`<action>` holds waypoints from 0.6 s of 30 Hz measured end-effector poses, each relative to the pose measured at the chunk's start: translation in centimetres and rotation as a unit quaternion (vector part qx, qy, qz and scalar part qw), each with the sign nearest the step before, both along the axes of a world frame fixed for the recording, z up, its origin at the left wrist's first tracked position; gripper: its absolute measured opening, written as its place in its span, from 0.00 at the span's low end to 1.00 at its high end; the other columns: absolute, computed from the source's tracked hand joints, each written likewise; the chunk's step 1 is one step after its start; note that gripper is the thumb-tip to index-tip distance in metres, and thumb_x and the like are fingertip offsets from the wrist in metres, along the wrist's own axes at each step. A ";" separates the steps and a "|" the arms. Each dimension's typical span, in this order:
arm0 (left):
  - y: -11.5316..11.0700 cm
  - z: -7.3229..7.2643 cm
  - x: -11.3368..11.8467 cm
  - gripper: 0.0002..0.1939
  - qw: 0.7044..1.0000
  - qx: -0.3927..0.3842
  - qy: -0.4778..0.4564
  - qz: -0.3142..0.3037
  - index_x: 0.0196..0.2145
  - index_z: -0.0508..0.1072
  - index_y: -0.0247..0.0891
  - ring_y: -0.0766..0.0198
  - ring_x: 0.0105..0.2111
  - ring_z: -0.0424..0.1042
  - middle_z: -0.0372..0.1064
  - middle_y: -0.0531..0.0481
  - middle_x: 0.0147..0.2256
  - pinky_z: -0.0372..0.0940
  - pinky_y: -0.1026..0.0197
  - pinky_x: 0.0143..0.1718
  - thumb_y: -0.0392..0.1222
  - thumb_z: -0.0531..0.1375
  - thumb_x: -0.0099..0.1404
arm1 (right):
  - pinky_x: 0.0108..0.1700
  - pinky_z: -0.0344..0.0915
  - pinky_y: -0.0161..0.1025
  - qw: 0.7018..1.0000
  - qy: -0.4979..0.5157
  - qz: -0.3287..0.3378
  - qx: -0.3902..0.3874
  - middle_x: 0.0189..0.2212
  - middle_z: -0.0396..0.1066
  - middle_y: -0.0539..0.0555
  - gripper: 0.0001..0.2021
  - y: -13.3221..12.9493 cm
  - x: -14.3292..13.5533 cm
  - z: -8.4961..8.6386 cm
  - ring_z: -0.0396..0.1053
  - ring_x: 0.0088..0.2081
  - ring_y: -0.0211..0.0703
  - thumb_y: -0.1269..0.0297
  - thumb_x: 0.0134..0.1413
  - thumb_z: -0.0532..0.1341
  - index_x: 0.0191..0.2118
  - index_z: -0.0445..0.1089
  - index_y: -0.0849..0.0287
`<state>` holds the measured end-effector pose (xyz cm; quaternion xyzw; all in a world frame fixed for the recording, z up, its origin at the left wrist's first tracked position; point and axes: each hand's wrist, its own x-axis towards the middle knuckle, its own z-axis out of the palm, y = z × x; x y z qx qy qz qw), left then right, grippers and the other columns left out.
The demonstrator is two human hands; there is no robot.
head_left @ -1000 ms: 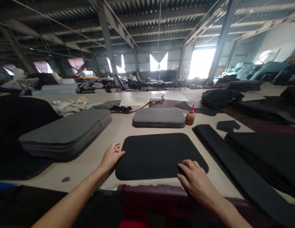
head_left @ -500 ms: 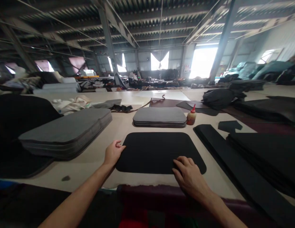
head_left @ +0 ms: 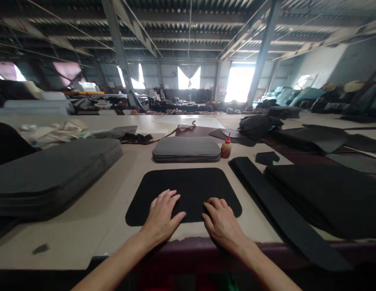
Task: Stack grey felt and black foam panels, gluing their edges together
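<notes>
Now pressing flat black rounded-rectangle foam pad (head_left: 188,190) at near desk (head_left: 85,226) edge — left hand (head_left: 162,216) and right hand (head_left: 221,222) palms down, fingers spread, grip on nothing. Smoothing step, likely; next wants even pressure, pad kept square.

The large grey pad stack (head_left: 51,173) is cut off at left.

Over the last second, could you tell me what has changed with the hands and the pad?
The left hand moved from the black pad's left edge onto its near part, beside the right hand. Both lie flat, gripping nothing. The pad, grey stack and glue bottle stayed put.
</notes>
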<state>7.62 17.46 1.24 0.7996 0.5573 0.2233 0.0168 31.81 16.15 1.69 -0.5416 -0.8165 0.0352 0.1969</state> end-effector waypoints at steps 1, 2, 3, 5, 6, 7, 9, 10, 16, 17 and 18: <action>0.0 -0.1 0.6 0.26 1.000 -0.023 0.016 -0.007 0.60 0.68 0.40 0.44 0.64 0.56 0.61 0.41 0.63 0.54 0.38 0.63 0.53 0.58 0.67 | 0.53 0.65 0.49 1.000 0.006 0.002 -0.005 0.51 0.68 0.60 0.14 -0.1 0.1 0.2 0.64 0.49 0.53 0.63 0.66 0.56 0.52 0.73 0.56; 0.1 -0.3 1.0 0.28 0.999 -0.040 0.031 -0.009 0.60 0.68 0.40 0.44 0.64 0.56 0.61 0.41 0.64 0.53 0.38 0.64 0.54 0.58 0.67 | 0.54 0.65 0.49 1.000 0.015 0.007 -0.011 0.52 0.68 0.60 0.14 -0.2 0.2 0.4 0.64 0.50 0.53 0.63 0.65 0.56 0.51 0.73 0.57; 0.3 -0.3 1.2 0.29 0.998 -0.052 0.043 -0.010 0.61 0.68 0.39 0.44 0.65 0.56 0.60 0.40 0.64 0.53 0.38 0.64 0.55 0.57 0.68 | 0.55 0.64 0.48 0.999 0.026 0.019 -0.020 0.52 0.68 0.59 0.14 -0.3 0.5 0.7 0.64 0.51 0.53 0.63 0.64 0.57 0.51 0.74 0.57; 0.8 -0.4 1.2 0.30 0.996 -0.062 0.059 -0.012 0.62 0.67 0.39 0.44 0.65 0.57 0.60 0.40 0.64 0.53 0.39 0.65 0.57 0.56 0.68 | 0.58 0.63 0.47 0.994 0.060 0.066 -0.058 0.52 0.68 0.58 0.14 0.0 1.4 1.4 0.64 0.53 0.52 0.63 0.62 0.59 0.51 0.74 0.57; 1.0 -0.4 1.0 0.30 0.996 -0.062 0.062 -0.012 0.62 0.67 0.40 0.44 0.64 0.57 0.61 0.40 0.64 0.53 0.40 0.65 0.57 0.56 0.67 | 0.59 0.62 0.46 0.988 0.085 0.095 -0.085 0.52 0.69 0.57 0.15 0.4 2.0 1.9 0.64 0.53 0.51 0.63 0.61 0.60 0.51 0.74 0.57; 1.2 -0.5 0.8 0.31 0.996 -0.061 0.064 -0.012 0.62 0.67 0.41 0.44 0.64 0.57 0.61 0.41 0.64 0.54 0.40 0.64 0.58 0.56 0.67 | 0.59 0.62 0.45 0.980 0.112 0.122 -0.114 0.52 0.69 0.56 0.16 1.1 2.7 2.4 0.65 0.54 0.50 0.62 0.60 0.61 0.52 0.74 0.57; 1.3 -0.7 0.5 0.30 0.997 -0.051 0.061 -0.011 0.62 0.67 0.43 0.45 0.64 0.58 0.61 0.42 0.64 0.55 0.40 0.64 0.58 0.57 0.67 | 0.58 0.63 0.44 0.962 0.173 0.143 -0.154 0.52 0.70 0.55 0.17 3.4 4.4 3.3 0.66 0.53 0.48 0.60 0.60 0.61 0.54 0.73 0.56; 1.3 -0.8 0.4 0.30 0.997 -0.044 0.057 -0.010 0.62 0.68 0.44 0.45 0.64 0.58 0.61 0.43 0.64 0.55 0.40 0.64 0.58 0.57 0.67 | 0.58 0.63 0.44 0.955 0.209 0.128 -0.166 0.52 0.70 0.55 0.18 5.0 5.2 3.8 0.67 0.53 0.47 0.59 0.60 0.62 0.54 0.72 0.57; 1.1 -2.0 -0.2 0.28 0.999 0.016 0.030 -0.015 0.59 0.71 0.48 0.45 0.61 0.64 0.65 0.45 0.61 0.61 0.41 0.61 0.60 0.59 0.65 | 0.43 0.71 0.40 0.885 0.423 -0.117 -0.157 0.50 0.73 0.59 0.21 16.9 8.9 4.7 0.72 0.48 0.48 0.59 0.56 0.61 0.53 0.70 0.61; 1.3 -2.3 -0.4 0.28 0.999 0.035 0.029 -0.018 0.59 0.71 0.49 0.45 0.60 0.65 0.66 0.46 0.61 0.62 0.43 0.61 0.60 0.59 0.65 | 0.41 0.71 0.39 0.882 0.426 -0.139 -0.143 0.50 0.72 0.60 0.20 18.8 9.2 4.6 0.72 0.47 0.48 0.59 0.56 0.60 0.53 0.69 0.62; 1.5 -2.5 -0.6 0.28 0.998 0.055 0.030 -0.024 0.59 0.71 0.50 0.45 0.59 0.66 0.67 0.47 0.60 0.63 0.44 0.60 0.60 0.60 0.64 | 0.40 0.71 0.38 0.883 0.423 -0.156 -0.129 0.49 0.73 0.61 0.20 20.6 9.4 4.5 0.72 0.47 0.48 0.59 0.57 0.59 0.53 0.69 0.63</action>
